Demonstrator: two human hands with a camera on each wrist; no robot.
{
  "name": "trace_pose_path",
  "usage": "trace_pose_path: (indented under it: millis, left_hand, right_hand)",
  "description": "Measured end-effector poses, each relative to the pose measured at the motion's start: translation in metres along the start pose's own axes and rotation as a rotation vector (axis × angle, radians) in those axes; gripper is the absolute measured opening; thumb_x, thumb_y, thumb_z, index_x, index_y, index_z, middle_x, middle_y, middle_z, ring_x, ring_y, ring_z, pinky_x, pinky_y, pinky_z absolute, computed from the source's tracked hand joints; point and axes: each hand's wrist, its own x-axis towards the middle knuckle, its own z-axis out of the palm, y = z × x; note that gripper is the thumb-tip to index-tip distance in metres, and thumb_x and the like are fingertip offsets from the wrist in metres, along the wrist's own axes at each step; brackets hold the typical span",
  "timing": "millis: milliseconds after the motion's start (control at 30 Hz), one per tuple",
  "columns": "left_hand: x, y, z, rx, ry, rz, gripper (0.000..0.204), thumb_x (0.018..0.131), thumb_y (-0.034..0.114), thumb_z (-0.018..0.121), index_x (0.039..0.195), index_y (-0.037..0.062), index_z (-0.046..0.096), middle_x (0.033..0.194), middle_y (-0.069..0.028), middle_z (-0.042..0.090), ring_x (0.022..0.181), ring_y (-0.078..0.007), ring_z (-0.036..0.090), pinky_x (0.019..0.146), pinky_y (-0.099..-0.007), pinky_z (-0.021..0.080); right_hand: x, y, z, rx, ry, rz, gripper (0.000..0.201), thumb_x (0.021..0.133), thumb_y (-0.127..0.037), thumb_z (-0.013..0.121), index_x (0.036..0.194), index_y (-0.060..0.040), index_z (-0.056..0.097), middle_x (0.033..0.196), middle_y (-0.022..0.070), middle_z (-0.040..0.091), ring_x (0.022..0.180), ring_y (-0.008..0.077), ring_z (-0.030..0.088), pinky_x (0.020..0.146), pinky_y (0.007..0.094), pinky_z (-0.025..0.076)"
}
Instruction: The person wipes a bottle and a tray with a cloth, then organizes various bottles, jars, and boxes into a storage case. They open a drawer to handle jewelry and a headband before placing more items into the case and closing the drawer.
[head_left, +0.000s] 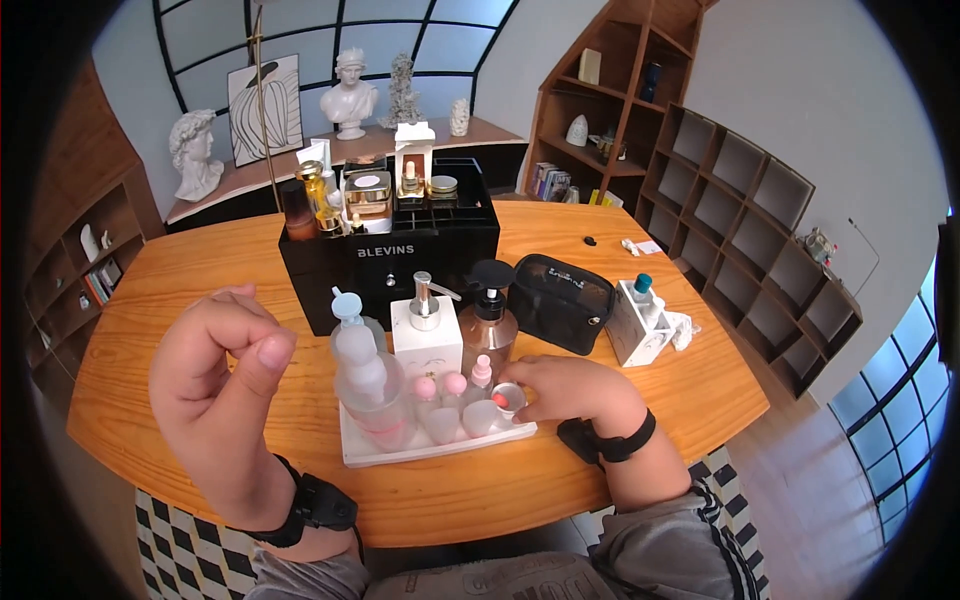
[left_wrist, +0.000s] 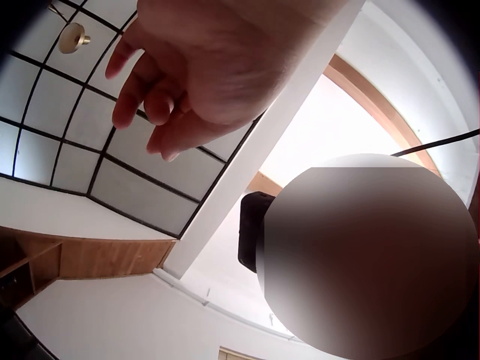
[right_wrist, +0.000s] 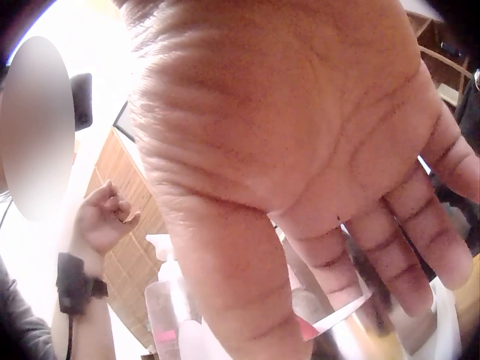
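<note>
My left hand (head_left: 222, 400) is raised left of the tray, its fingers loosely curled around nothing; the left wrist view shows this hand (left_wrist: 217, 67) holding nothing. At the right end of the white tray (head_left: 400, 455), my right hand (head_left: 585, 395) holds a small white cup (head_left: 511, 398) with something red at it, thumb and fingers at its sides. In the right wrist view the palm of this hand (right_wrist: 292, 135) hides most of the cup. On the tray stand a large clear bottle (head_left: 372, 400), small bottles with pink tops (head_left: 426, 388) and a pink-topped pump bottle (head_left: 481, 374).
Behind the tray are a white pump dispenser (head_left: 427, 340), a brown pump bottle (head_left: 488, 325) and a black BLEVINS box (head_left: 340, 280) full of cosmetics. To the right stand a black mesh pouch (head_left: 562, 303) and a white holder (head_left: 638, 325) with bottles; crumpled tissue (head_left: 684, 330) lies beside it.
</note>
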Motion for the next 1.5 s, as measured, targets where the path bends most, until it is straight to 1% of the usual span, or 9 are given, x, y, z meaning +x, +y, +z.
trace_pose_path:
  millis: [200,300,533,767,933,1167,1267,1367,1500]
  left_hand:
    - [-0.001,-0.004,-0.01,-0.011,0.047,0.138,0.034,0.095,0.023,0.057,0.066,0.0067,0.05,0.057,-0.0005,0.045,0.059,-0.0131,0.046,0.084,-0.0374,0.04]
    - [-0.006,-0.004,-0.012,-0.076,0.135,0.17,0.042,0.096,0.026,0.054,0.06,0.0054,0.046,0.054,-0.0016,0.041,0.054,-0.0144,0.041,0.072,-0.0369,0.04]
    - [-0.028,0.032,-0.009,-0.086,0.062,0.296,0.042,0.099,0.026,0.05,0.062,0.0045,0.046,0.056,-0.0033,0.04,0.053,-0.0167,0.038,0.061,-0.0356,0.037]
    - [-0.011,0.005,-0.006,0.043,0.182,-0.203,0.023,0.099,0.021,0.053,0.086,0.0028,0.057,0.064,-0.0001,0.046,0.055,-0.0074,0.041,0.051,-0.0255,0.034]
    - [-0.016,-0.076,-0.017,0.392,-0.144,-0.512,0.01,0.093,0.012,0.055,0.09,0.0049,0.062,0.065,-0.0024,0.053,0.059,-0.0117,0.052,0.055,-0.0266,0.041]
    - [-0.046,-0.182,-0.01,0.564,-1.133,-0.718,0.043,0.082,0.047,0.066,0.09,0.0049,0.069,0.071,-0.0077,0.064,0.065,-0.0219,0.059,0.06,-0.0331,0.047]
    - [-0.041,-0.183,0.006,0.405,-1.101,-0.941,0.032,0.075,0.019,0.076,0.105,0.0075,0.069,0.074,-0.0031,0.064,0.057,-0.0121,0.058,0.052,-0.0247,0.047]
    - [-0.052,-0.22,0.002,0.366,-1.146,-0.839,0.04,0.079,0.048,0.069,0.08,0.008,0.069,0.066,-0.0056,0.062,0.055,-0.0172,0.055,0.051,-0.0308,0.043]
    - [-0.061,-0.246,-0.003,0.437,-1.129,-0.891,0.039,0.081,0.045,0.068,0.075,0.0061,0.066,0.062,-0.0053,0.06,0.053,-0.0169,0.055,0.05,-0.03,0.042]
  right_hand:
    - [-0.018,0.031,-0.006,0.409,0.427,-0.015,0.027,0.09,-0.024,0.067,0.105,-0.002,0.064,0.09,0.0077,0.065,0.081,0.0155,0.062,0.075,0.0294,0.05]
    - [-0.016,0.029,-0.008,0.359,0.589,0.145,0.021,0.093,-0.02,0.061,0.092,0.0003,0.066,0.08,0.0127,0.066,0.076,0.0247,0.062,0.071,0.0328,0.049]
    - [0.02,0.062,0.021,0.333,0.022,0.313,0.044,0.092,-0.043,0.059,0.075,-0.0035,0.065,0.067,0.0101,0.06,0.063,0.0219,0.056,0.062,0.0344,0.046]
    - [0.036,0.084,0.035,0.399,-0.178,0.205,0.028,0.086,-0.034,0.056,0.077,-0.0097,0.068,0.068,0.002,0.06,0.065,0.0139,0.057,0.059,0.0282,0.045]
    - [0.035,0.081,0.034,0.395,-0.18,0.193,0.03,0.086,-0.035,0.056,0.076,-0.0088,0.066,0.068,0.0032,0.059,0.064,0.0155,0.056,0.06,0.0292,0.045]
    - [0.036,0.085,0.037,0.405,-0.16,0.169,0.036,0.089,-0.04,0.056,0.074,-0.0081,0.065,0.066,0.0057,0.057,0.063,0.0193,0.054,0.06,0.0328,0.044]
    - [0.035,0.083,0.037,0.406,-0.152,0.172,0.039,0.091,-0.042,0.056,0.073,-0.0077,0.064,0.065,0.0066,0.056,0.062,0.0206,0.053,0.06,0.0344,0.044]
    - [0.037,0.085,0.04,0.417,-0.149,0.173,0.039,0.091,-0.041,0.056,0.072,-0.0076,0.063,0.065,0.0062,0.056,0.061,0.0201,0.052,0.059,0.0342,0.043]
    - [0.035,0.081,0.034,0.415,-0.181,0.197,0.032,0.086,-0.038,0.056,0.077,-0.0093,0.066,0.067,0.0027,0.056,0.063,0.016,0.054,0.061,0.0288,0.044]
